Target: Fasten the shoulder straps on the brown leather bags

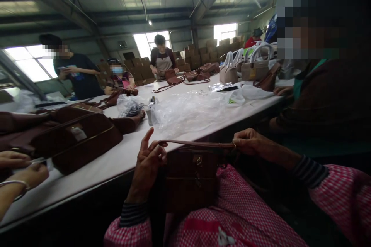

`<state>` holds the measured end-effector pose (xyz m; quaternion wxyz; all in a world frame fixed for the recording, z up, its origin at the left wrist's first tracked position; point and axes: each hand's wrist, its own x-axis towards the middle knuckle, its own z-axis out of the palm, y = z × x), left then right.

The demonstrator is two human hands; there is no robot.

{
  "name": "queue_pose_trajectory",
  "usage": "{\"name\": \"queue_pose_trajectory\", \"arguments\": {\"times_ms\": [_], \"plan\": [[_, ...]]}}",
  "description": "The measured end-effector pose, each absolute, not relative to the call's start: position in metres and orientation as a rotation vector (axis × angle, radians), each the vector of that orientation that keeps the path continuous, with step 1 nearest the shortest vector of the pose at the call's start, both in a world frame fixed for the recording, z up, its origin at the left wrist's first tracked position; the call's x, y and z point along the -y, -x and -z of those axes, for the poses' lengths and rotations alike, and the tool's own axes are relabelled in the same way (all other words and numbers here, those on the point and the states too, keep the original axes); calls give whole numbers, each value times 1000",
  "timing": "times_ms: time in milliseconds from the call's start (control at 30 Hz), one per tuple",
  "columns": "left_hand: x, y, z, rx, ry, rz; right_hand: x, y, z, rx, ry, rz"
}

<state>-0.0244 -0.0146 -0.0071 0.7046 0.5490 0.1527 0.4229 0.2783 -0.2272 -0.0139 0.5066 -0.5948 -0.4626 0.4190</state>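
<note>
A small brown leather bag [191, 177] rests upright on my lap, below the edge of the long white table [116, 158]. Its thin brown strap [197, 144] is stretched level between my hands. My left hand [147, 166] pinches the strap's left end with the fingers raised. My right hand [246, 141] grips the strap's right end. Both sleeves are pink checked with striped cuffs.
Several brown bags [75, 139] lie on the table's left part, crumpled clear plastic [188, 110] in its middle, pale handbags [255, 67] at the far right. A co-worker's hands [20, 170] work at the left edge. Other people stand along the table; one sits close on my right.
</note>
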Motion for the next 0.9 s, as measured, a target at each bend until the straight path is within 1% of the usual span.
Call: {"name": "queue_pose_trajectory", "arguments": {"times_ms": [167,300,367,467,600,767,900], "plan": [[-8,26,0,-593,-1723,-1022,213,-297,8,1179,1521,-895],[-29,33,-6,-698,-2198,-865,198,-310,0,1238,1684,-802],[-36,37,-5,-697,-2157,-827,190,-314,-2,1258,1708,-756],[-39,40,1,-755,-1853,-880,176,-314,-5,1336,1715,-715],[-40,43,8,-855,-1625,-866,162,-305,-1,1501,1718,-774],[-46,48,1,-852,-1550,-693,155,-292,21,1488,1559,-909],[-51,51,-3,-832,-1603,-568,155,-281,33,1431,1501,-882]]}}
